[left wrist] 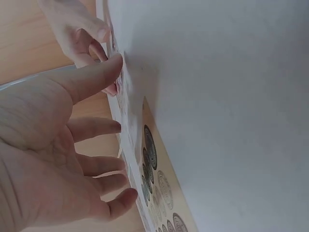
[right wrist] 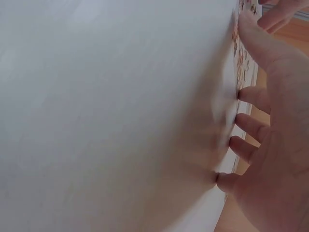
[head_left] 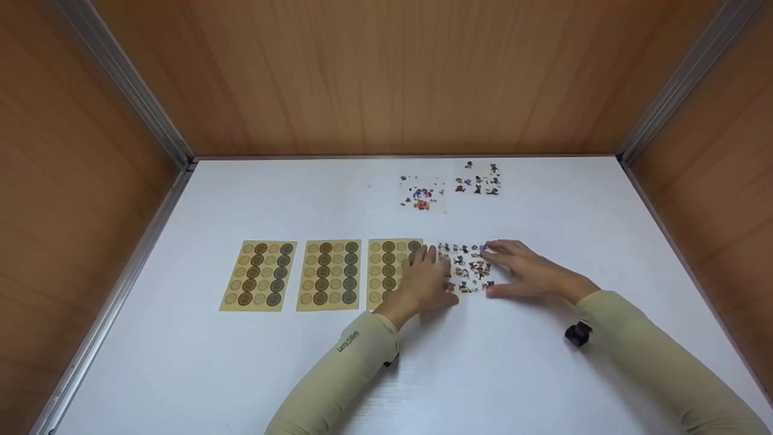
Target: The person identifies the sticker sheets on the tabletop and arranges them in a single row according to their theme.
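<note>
A clear sticker sheet with small colourful figures lies flat on the table between the two hands. My left hand is at its left edge, fingers spread and slightly bent, covering part of the yellow sheet beside it. In the left wrist view the left thumb reaches to the sticker sheet's edge, with the palm raised. My right hand rests on the sheet's right edge, thumb at the near corner and fingertips at the far one. In the right wrist view its fingertips touch down, spread apart.
Two more yellow sheets printed with round coin-like stickers lie in a row to the left. Farther back are two clear sticker sheets. Wooden panels wall the white table at the back and sides.
</note>
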Action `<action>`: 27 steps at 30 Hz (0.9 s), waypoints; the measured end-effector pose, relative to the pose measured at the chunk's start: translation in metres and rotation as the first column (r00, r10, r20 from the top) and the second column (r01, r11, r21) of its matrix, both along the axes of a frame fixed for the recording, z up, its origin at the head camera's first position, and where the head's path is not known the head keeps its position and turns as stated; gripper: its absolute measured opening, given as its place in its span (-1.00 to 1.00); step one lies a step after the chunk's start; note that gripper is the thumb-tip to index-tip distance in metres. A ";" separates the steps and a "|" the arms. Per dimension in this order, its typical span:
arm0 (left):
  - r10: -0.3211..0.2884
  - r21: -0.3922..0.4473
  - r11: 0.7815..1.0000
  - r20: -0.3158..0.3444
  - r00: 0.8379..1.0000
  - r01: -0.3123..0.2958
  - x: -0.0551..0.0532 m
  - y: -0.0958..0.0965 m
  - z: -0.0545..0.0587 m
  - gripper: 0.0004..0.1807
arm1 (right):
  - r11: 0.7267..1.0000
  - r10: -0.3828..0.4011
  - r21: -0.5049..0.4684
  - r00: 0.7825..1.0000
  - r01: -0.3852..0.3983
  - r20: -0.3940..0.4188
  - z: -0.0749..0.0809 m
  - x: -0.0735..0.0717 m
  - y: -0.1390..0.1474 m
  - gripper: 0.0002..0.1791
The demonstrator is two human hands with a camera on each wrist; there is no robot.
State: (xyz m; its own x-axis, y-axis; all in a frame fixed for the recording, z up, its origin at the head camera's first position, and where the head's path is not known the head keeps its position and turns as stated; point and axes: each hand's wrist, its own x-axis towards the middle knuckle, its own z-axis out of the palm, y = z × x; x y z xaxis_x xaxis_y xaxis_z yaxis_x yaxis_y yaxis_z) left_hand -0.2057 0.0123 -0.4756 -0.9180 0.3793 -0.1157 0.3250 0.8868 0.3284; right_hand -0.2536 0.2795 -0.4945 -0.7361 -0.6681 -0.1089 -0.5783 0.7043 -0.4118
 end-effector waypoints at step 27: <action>-0.117 0.046 0.993 0.093 0.989 0.113 -0.008 -0.010 0.003 -0.53 | 1.000 0.014 0.022 0.999 -0.015 0.039 0.007 -0.004 -0.001 0.02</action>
State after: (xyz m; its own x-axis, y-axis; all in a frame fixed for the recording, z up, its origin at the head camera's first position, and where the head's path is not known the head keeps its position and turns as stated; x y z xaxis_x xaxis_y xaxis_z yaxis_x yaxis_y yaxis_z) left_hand -0.2135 0.0026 -0.4727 -0.8536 0.4875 -0.1834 0.3893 0.8310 0.3973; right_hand -0.2580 0.2781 -0.4875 -0.7214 -0.6755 -0.1525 -0.5722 0.7055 -0.4181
